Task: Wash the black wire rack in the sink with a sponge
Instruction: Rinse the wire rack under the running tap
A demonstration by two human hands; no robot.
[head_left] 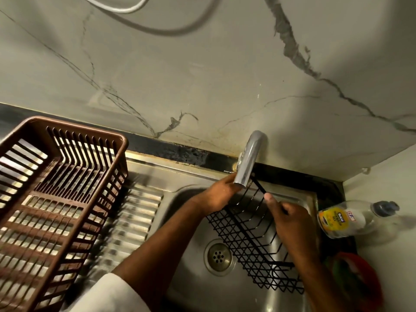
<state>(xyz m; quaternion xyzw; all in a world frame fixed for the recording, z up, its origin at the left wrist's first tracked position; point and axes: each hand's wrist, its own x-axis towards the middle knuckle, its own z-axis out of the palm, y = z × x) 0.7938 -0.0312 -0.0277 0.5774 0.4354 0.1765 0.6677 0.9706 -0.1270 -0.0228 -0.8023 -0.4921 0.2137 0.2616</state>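
Observation:
The black wire rack [249,239] is held tilted over the steel sink [193,280], its far end up under the tap [248,162]. My left hand [219,194] grips the rack's upper left edge just below the tap's spout. My right hand [290,221] pinches a black wire of the rack's right side, thumb pointing up. No sponge shows in either hand. I see no water running from the tap.
A brown plastic dish basket [56,199] stands on the ribbed drainboard [132,221] to the left. A clear dish-soap bottle [351,219] lies on the counter at right, with a red and green item [358,280] below it. The drain [218,256] is in the basin's middle.

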